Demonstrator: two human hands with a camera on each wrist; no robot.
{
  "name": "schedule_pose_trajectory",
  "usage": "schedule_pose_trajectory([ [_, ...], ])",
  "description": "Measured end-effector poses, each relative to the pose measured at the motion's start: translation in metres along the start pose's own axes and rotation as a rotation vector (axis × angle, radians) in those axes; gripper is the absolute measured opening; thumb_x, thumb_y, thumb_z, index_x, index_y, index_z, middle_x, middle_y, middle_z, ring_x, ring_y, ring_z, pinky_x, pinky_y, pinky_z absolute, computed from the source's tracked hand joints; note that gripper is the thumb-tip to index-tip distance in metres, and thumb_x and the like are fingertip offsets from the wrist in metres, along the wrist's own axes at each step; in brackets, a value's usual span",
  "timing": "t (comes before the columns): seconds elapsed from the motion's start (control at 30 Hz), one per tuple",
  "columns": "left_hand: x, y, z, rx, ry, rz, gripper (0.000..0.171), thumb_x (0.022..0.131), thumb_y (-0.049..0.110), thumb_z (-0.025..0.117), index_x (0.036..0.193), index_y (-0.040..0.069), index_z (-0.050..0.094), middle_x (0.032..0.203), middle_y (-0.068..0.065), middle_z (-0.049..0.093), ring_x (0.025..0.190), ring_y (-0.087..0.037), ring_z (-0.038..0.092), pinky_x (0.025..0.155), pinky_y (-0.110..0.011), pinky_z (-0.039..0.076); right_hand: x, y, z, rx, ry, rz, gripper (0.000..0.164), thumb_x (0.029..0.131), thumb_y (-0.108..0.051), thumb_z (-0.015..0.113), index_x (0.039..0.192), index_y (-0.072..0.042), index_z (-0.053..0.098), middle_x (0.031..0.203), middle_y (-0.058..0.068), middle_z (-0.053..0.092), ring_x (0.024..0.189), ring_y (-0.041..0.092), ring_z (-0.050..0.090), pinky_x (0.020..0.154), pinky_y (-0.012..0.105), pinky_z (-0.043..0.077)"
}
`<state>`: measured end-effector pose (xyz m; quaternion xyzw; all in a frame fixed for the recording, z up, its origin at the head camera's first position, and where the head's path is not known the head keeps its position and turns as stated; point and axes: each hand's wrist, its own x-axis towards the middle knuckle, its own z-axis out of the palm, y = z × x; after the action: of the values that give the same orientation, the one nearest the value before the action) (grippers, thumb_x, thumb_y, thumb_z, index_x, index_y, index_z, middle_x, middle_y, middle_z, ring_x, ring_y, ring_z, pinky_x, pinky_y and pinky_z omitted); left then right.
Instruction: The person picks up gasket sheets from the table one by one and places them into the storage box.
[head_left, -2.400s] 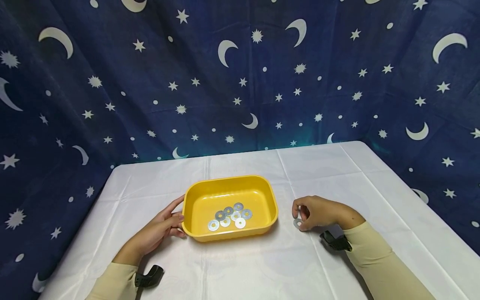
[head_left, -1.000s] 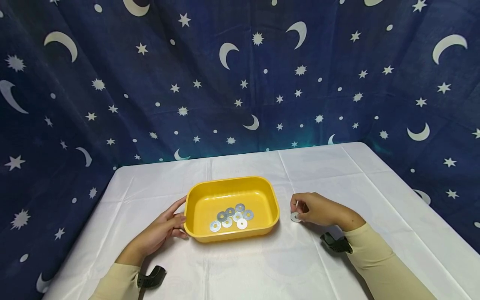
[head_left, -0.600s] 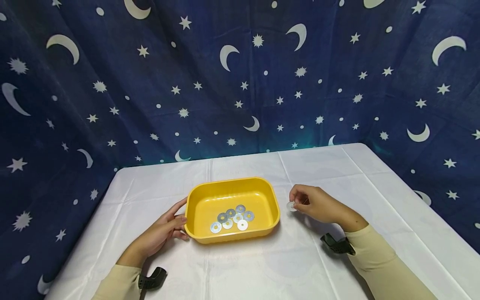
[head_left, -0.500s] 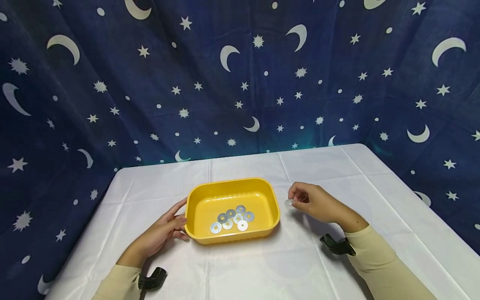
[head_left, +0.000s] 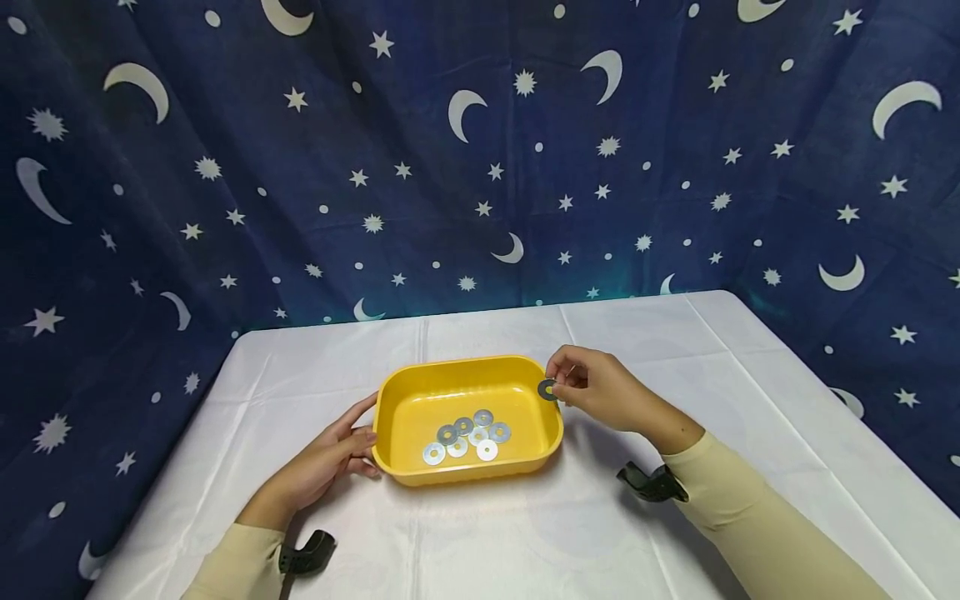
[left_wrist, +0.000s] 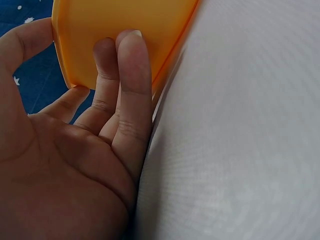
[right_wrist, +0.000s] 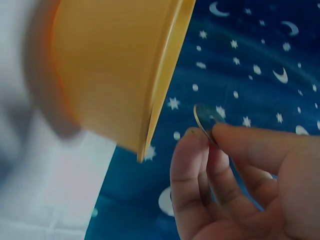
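Observation:
A yellow rectangular tray (head_left: 468, 477) stands on the table with several flat metal washers (head_left: 487, 450) on its floor. My left hand (head_left: 315, 467) holds the tray's left end; in the left wrist view the thumb hooks over the rim while the other fingers rest against the outer wall (left_wrist: 150, 30). Between thumb and forefinger, my right hand (head_left: 600, 387) pinches one washer (head_left: 547, 389), tilted and dark in the head view, overlapping the tray's right rim. The right wrist view shows this washer (right_wrist: 202, 120) nearly edge-on, beside the tray wall (right_wrist: 110, 75).
A white cloth (head_left: 480, 542) covers the table. Dark blue fabric (head_left: 420, 167) with moons and stars hangs behind it and at both sides. Each wrist carries a black strap-on device, left (head_left: 307, 553) and right (head_left: 651, 483).
My right hand has lifted the pinched washer off the cloth and moved it left to the tray's right rim. The left hand keeps its place at the tray.

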<state>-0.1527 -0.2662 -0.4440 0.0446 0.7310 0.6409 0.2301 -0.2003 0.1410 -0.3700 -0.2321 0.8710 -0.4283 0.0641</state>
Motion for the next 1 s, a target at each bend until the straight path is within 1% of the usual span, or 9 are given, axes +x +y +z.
schedule_pose_trajectory([
  [0.17, 0.0, 0.001, -0.001, 0.0, -0.012, 0.013, 0.074, 0.103, 0.022, 0.051, 0.162, 0.022, 0.007, 0.137, -0.028, 0.048, 0.089, -0.016, 0.067, 0.08, -0.029, 0.061, 0.012, -0.01, 0.013, 0.025, -0.002, 0.025, 0.015, 0.09, 0.001, 0.068, 0.101, -0.008, 0.062, 0.087, 0.007, 0.059, 0.071, 0.019, 0.06, 0.066, 0.024, 0.058],
  [0.3, -0.001, 0.001, -0.002, 0.001, -0.016, 0.018, 0.074, 0.103, 0.022, 0.051, 0.162, 0.022, 0.007, 0.138, -0.029, 0.048, 0.089, -0.016, 0.068, 0.08, -0.029, 0.061, 0.02, -0.012, 0.025, 0.034, -0.006, 0.044, 0.014, 0.091, 0.001, 0.067, 0.1, -0.008, 0.062, 0.087, 0.008, 0.058, 0.069, 0.018, 0.062, 0.066, 0.026, 0.059],
  [0.43, 0.001, 0.0, -0.002, 0.002, -0.009, 0.01, 0.073, 0.103, 0.022, 0.051, 0.162, 0.022, 0.008, 0.141, -0.028, 0.047, 0.089, -0.017, 0.068, 0.08, -0.029, 0.061, 0.027, -0.014, 0.037, 0.018, -0.01, 0.047, 0.013, 0.09, 0.002, 0.067, 0.098, -0.008, 0.064, 0.086, 0.007, 0.059, 0.069, 0.016, 0.062, 0.066, 0.026, 0.06],
  [0.5, 0.001, 0.001, -0.002, -0.001, 0.0, 0.002, 0.073, 0.103, 0.022, 0.052, 0.162, 0.024, 0.009, 0.139, -0.027, 0.048, 0.089, -0.017, 0.068, 0.08, -0.029, 0.061, 0.029, -0.015, 0.042, 0.007, -0.014, 0.047, 0.013, 0.09, 0.003, 0.067, 0.099, -0.007, 0.065, 0.086, 0.007, 0.06, 0.069, 0.016, 0.062, 0.065, 0.025, 0.059],
  [0.63, 0.0, 0.002, -0.001, -0.002, -0.001, 0.008, 0.074, 0.102, 0.023, 0.053, 0.162, 0.022, 0.009, 0.136, -0.026, 0.05, 0.089, -0.017, 0.068, 0.08, -0.029, 0.061, 0.035, -0.015, 0.05, -0.012, -0.022, 0.052, 0.013, 0.089, 0.002, 0.067, 0.099, -0.007, 0.067, 0.088, 0.006, 0.062, 0.07, 0.015, 0.06, 0.064, 0.022, 0.057],
  [0.8, -0.001, 0.002, -0.001, -0.005, -0.009, 0.018, 0.075, 0.102, 0.023, 0.053, 0.162, 0.022, 0.008, 0.139, -0.03, 0.046, 0.089, -0.016, 0.067, 0.08, -0.029, 0.061, 0.043, -0.016, 0.06, -0.029, -0.039, 0.066, 0.015, 0.088, 0.002, 0.069, 0.099, -0.008, 0.068, 0.086, 0.004, 0.062, 0.071, 0.015, 0.057, 0.064, 0.021, 0.054],
  [1.0, -0.001, 0.002, -0.002, -0.003, -0.012, 0.021, 0.075, 0.103, 0.022, 0.052, 0.162, 0.023, 0.008, 0.138, -0.031, 0.046, 0.089, -0.016, 0.067, 0.08, -0.029, 0.061, 0.049, -0.014, 0.069, -0.077, -0.064, 0.044, 0.017, 0.087, 0.005, 0.07, 0.1, -0.006, 0.067, 0.084, 0.004, 0.06, 0.068, 0.014, 0.056, 0.061, 0.021, 0.051],
])
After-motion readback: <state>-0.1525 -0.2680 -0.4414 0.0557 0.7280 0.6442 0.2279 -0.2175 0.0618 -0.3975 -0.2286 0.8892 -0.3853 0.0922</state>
